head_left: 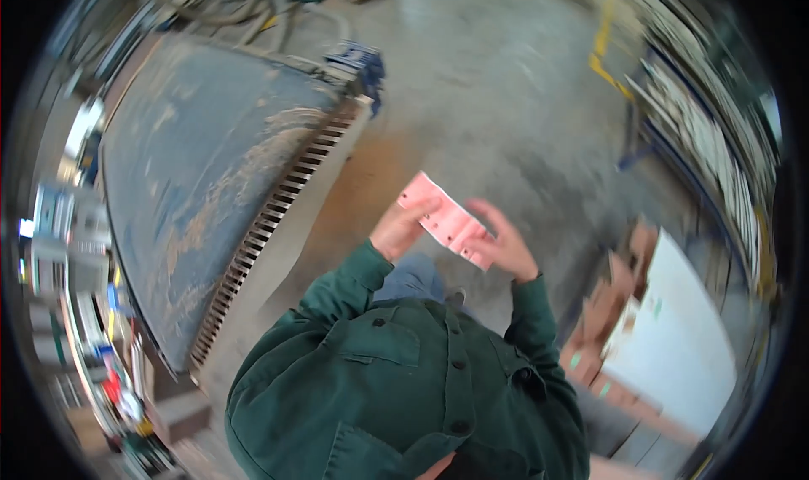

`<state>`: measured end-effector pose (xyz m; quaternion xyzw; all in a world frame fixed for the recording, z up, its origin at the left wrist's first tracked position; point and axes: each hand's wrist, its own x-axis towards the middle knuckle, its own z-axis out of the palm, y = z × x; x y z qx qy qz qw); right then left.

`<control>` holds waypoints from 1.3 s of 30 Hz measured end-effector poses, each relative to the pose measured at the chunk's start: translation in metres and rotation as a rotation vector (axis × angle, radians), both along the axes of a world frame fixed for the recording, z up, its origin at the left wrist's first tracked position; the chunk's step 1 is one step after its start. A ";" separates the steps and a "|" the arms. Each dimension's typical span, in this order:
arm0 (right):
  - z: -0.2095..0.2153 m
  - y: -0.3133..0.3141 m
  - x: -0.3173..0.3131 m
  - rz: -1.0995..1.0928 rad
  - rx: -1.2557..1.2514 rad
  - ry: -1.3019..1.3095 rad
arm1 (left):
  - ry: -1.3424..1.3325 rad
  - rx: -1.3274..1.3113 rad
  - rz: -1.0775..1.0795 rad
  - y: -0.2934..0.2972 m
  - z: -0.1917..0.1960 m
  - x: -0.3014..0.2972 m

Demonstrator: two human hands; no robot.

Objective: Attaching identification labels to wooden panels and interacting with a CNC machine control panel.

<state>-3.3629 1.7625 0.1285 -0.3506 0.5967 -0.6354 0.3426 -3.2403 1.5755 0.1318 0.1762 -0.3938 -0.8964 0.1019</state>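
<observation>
In front of my body I hold a pink strip (449,224) with a pale edge and several dark spots. It slants down from upper left to lower right, above the floor. My left hand (399,229) is closed on its left end, with the thumb lying across the top. At the other end, my right hand (511,248) grips the strip between thumb and fingers; a raised finger is smeared by motion. I cannot tell whether the spots are holes or marks, or what the strip is made of.
To my left stands a large dusty grey machine table (211,151) with a slotted metal edge (268,223). A white panel (674,337) leans by stacked brown pieces (602,311) on my right. Beyond them runs a rack of long pale strips (704,134). Hoses lie at the back left.
</observation>
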 end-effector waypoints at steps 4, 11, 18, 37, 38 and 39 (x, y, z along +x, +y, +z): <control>-0.039 -0.075 -0.078 0.402 0.110 -0.047 | -0.062 0.031 0.170 -0.055 -0.008 -0.051; -0.023 -0.162 -0.249 0.363 0.240 -0.227 | -0.119 0.006 0.386 -0.168 -0.031 -0.176; -0.003 -0.245 -0.433 0.291 0.217 -0.133 | -0.151 -0.105 0.402 -0.281 -0.022 -0.341; -0.001 -0.666 -0.742 1.061 0.399 0.104 | -0.394 -0.651 0.213 -0.515 -0.032 -0.627; -0.006 -0.698 -0.746 1.064 0.383 0.082 | -0.375 -0.570 0.258 -0.540 -0.035 -0.630; -0.016 -0.729 -0.751 1.070 0.311 0.151 | -0.374 -0.564 0.278 -0.566 -0.034 -0.632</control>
